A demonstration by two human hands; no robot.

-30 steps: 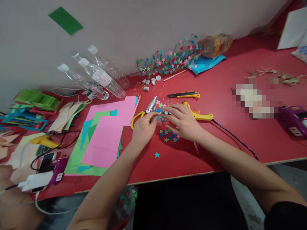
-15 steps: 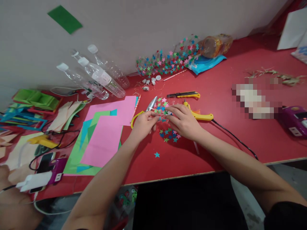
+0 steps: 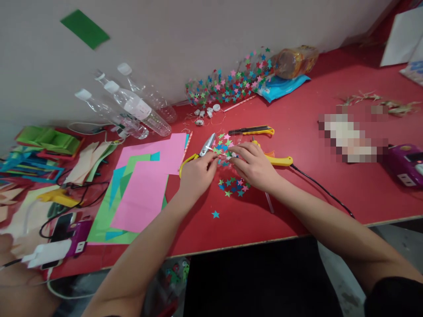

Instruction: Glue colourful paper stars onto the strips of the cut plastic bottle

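Between my hands is a clear plastic piece covered with paper stars (image 3: 223, 143), its full shape partly hidden by my fingers. My right hand (image 3: 256, 165) curls its fingers over the right side of it. At the left side, my left hand (image 3: 199, 174) has thumb and fingertips pinched together; what is in the pinch is too small to make out. Scissors (image 3: 207, 144) with yellow handles lie partly under my left hand. Close below, several colored stars (image 3: 234, 186) are clustered, and one blue star (image 3: 215, 214) lies nearer the edge. A yellow glue gun (image 3: 280, 161) rests behind my right hand.
A yellow utility knife (image 3: 253, 130) lies beyond my hands. Colored paper sheets (image 3: 140, 193) spread at left, with clear bottles (image 3: 142, 110) behind. A star-covered bottle (image 3: 228, 83) lies by the wall. The glue gun's black cord (image 3: 324, 190) runs right. Another person's arm (image 3: 20, 281) shows at far left.
My left hand has turned so that more of its back shows, its fingertips still close to the plastic piece. My right hand has hardly moved. The view has shifted slightly.
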